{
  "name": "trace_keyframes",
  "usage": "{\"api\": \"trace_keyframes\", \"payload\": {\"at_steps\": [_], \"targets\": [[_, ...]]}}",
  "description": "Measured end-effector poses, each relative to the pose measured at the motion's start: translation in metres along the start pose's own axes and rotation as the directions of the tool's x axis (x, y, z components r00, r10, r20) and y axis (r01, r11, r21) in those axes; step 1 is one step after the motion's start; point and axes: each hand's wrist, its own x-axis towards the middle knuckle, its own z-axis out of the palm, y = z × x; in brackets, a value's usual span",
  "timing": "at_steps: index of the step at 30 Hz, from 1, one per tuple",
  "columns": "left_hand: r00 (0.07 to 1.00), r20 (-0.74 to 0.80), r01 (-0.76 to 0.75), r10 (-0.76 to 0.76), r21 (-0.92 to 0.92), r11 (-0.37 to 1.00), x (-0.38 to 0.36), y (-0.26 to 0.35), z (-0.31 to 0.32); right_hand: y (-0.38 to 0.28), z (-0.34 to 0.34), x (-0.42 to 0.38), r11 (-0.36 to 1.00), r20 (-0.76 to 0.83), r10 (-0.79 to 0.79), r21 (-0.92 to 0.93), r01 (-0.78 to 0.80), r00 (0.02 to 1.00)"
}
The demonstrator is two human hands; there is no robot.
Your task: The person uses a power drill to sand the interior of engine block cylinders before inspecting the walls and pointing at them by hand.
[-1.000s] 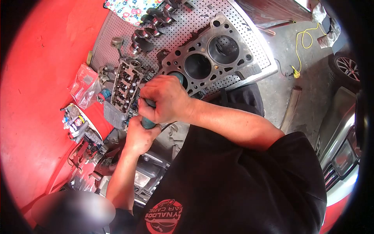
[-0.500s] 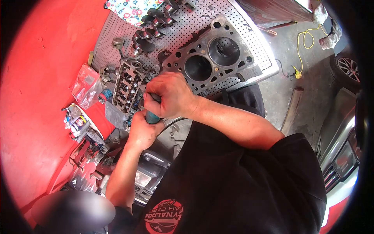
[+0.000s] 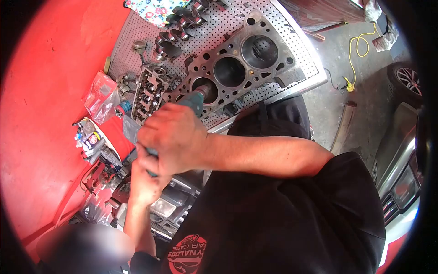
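Observation:
A teal power drill (image 3: pixel 195 103) points over the engine block (image 3: pixel 273 78), its metal chuck end over or inside the third cylinder bore (image 3: pixel 211 95). I cannot see what is fitted to its tip. My right hand (image 3: pixel 173 137) is wrapped around the drill's body. Below it, my left hand (image 3: pixel 145 182) closes on the drill's lower end, partly hidden by the right hand. Left of the drill, close to the block, sits a cylinder head (image 3: pixel 149 93) with its springs and valve gear showing.
A perforated metal table (image 3: pixel 305 75) carries the block, a crankshaft (image 3: pixel 171 41), a piston (image 3: pixel 138 46) and a floral cloth (image 3: pixel 155 11). Bottles (image 3: pixel 91 141) stand by the red wall (image 3: pixel 50 91). A yellow cord (image 3: pixel 351 59) and a car (image 3: pixel 401 169) are at right.
Both hands have moved down and left with the drill, which now leans and shows its body and chuck. The third bore has come into view from behind the right hand.

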Motion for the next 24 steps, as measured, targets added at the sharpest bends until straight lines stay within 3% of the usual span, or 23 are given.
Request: {"api": "trace_keyframes", "payload": {"at_steps": [6, 8, 13, 15, 20, 23, 24], "targets": [[0.997, -0.076, -0.013, 0.021, 0.102, 0.995, -0.033, 0.009, -0.016, -0.035, -0.001, 0.008, 1.000, 0.072, -0.025, 0.018, 0.024, 0.997], [0.993, -0.117, 0.011, -0.008, 0.024, 1.000, -0.036, 0.020, -0.017, -0.040, 0.000, 0.009, 0.999, 0.083, -0.036, 0.031, 0.034, 0.996], [0.943, -0.229, 0.101, -0.241, -0.492, 0.865, -0.038, 0.051, 0.003, -0.050, -0.001, 0.014, 0.999, 0.115, -0.042, 0.036, 0.038, 0.993], [0.939, -0.230, 0.111, -0.254, -0.498, 0.860, -0.040, 0.050, 0.002, -0.050, 0.000, 0.013, 0.999, 0.115, -0.033, 0.045, 0.028, 0.993], [0.990, -0.120, 0.078, -0.078, -0.010, 0.997, -0.039, 0.015, -0.016, -0.037, 0.006, 0.010, 0.999, 0.083, -0.027, 0.050, 0.023, 0.996], [0.990, -0.057, 0.135, -0.132, 0.059, 0.989, -0.030, 0.010, -0.018, -0.030, 0.007, 0.007, 0.999, 0.070, -0.017, 0.051, 0.013, 0.997], [0.995, -0.059, 0.088, -0.083, 0.079, 0.993, -0.029, 0.010, -0.017, -0.028, 0.006, 0.006, 0.999, 0.070, -0.014, 0.049, 0.010, 0.997]]}}
